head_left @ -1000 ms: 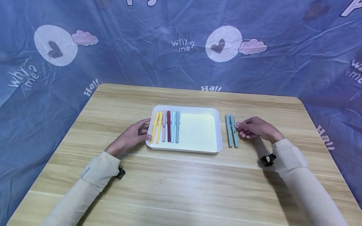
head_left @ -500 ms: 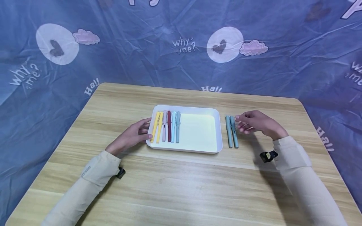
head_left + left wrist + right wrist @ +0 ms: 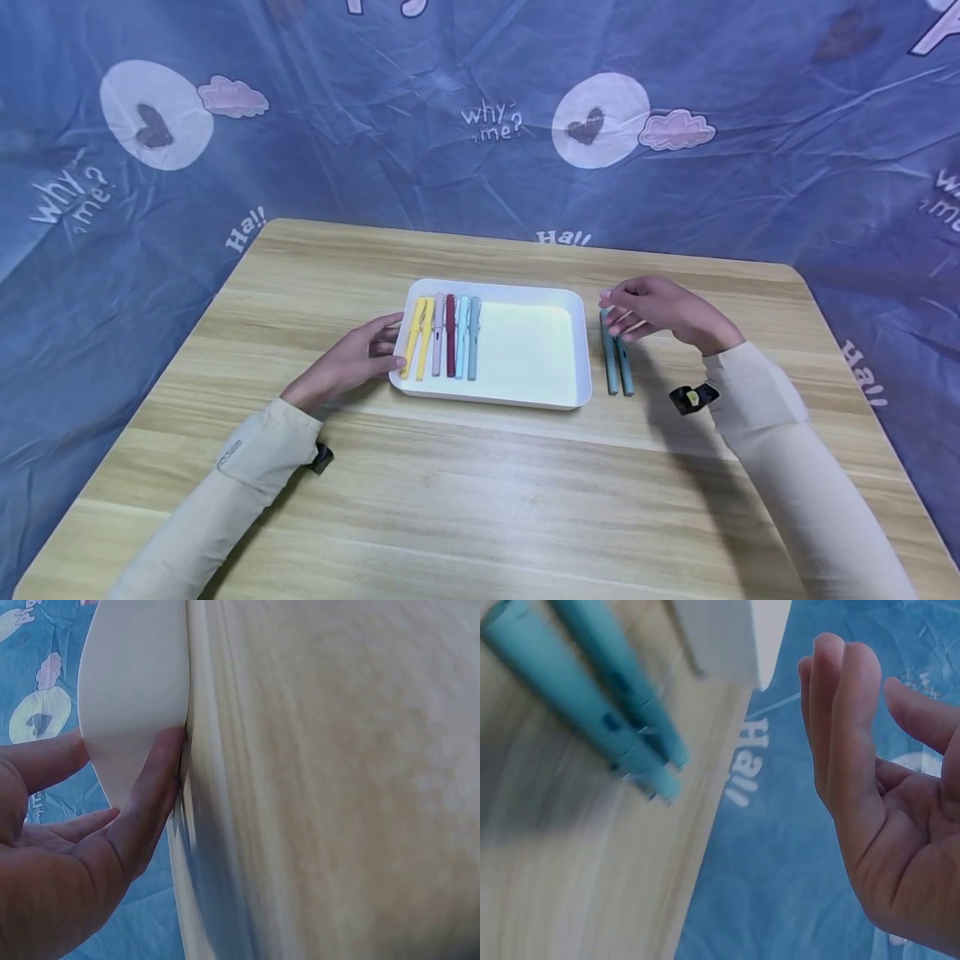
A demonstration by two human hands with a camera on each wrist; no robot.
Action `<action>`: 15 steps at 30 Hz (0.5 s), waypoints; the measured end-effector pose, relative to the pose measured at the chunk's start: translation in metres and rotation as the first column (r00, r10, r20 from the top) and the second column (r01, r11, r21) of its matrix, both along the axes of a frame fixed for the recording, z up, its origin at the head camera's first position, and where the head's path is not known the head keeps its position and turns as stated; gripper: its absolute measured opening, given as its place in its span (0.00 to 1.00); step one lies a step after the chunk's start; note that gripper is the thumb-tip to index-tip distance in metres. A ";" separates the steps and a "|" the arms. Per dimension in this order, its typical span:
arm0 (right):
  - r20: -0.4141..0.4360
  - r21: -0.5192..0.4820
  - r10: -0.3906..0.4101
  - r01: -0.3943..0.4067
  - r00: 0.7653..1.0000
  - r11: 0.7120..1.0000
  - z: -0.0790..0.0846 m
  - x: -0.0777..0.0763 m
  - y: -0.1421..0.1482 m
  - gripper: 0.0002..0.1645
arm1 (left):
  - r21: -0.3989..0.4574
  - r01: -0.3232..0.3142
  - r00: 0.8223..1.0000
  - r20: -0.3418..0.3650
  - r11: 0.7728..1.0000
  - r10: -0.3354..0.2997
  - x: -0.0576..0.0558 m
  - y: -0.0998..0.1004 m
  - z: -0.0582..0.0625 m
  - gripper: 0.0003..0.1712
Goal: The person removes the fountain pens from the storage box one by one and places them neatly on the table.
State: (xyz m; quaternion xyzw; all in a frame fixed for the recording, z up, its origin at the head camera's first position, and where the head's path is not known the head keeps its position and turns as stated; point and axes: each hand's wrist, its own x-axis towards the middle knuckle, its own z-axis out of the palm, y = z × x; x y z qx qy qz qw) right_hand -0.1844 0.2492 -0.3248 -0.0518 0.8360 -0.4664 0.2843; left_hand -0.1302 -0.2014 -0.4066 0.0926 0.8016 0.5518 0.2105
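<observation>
At the left end of a white tray [image 3: 528, 354], my left hand [image 3: 352, 358] holds the corner, thumb at the front and fingers along the side. In the left wrist view, its fingers [image 3: 146, 799] lie against the tray's outer wall [image 3: 135, 675]. Inside the tray, a row of pens lies side by side: two yellow pens [image 3: 423, 342], a lilac pen [image 3: 438, 342], a dark red pen [image 3: 451, 333], a light blue pen [image 3: 462, 342] and a grey-blue pen [image 3: 473, 342]. My right hand [image 3: 660, 308] hovers with nothing in it over two teal pens [image 3: 611, 367], covering their upper ends.
A wooden table [image 3: 480, 492] carries everything. Behind it hangs a blue printed cloth [image 3: 420, 167]. The teal pens lie parallel on the wood, just right of the tray's right wall.
My right hand has lifted from beside the right teal pen and moved back and left over both pens. My left hand and the tray stay put.
</observation>
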 end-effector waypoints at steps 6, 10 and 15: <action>-0.036 0.020 0.042 -0.041 0.998 0.999 0.009 -0.007 -0.023 0.31 | -0.001 0.016 0.999 -0.040 1.000 -0.016 -0.001 -0.001 0.000 0.45; -0.042 0.029 0.074 -0.073 0.996 0.997 0.012 -0.011 -0.039 0.32 | -0.005 0.015 0.999 -0.042 1.000 -0.015 -0.001 -0.001 0.000 0.45; -0.029 0.018 0.106 -0.106 0.994 0.994 0.009 -0.016 -0.060 0.33 | -0.013 0.020 0.999 -0.041 1.000 -0.020 0.000 -0.002 0.000 0.45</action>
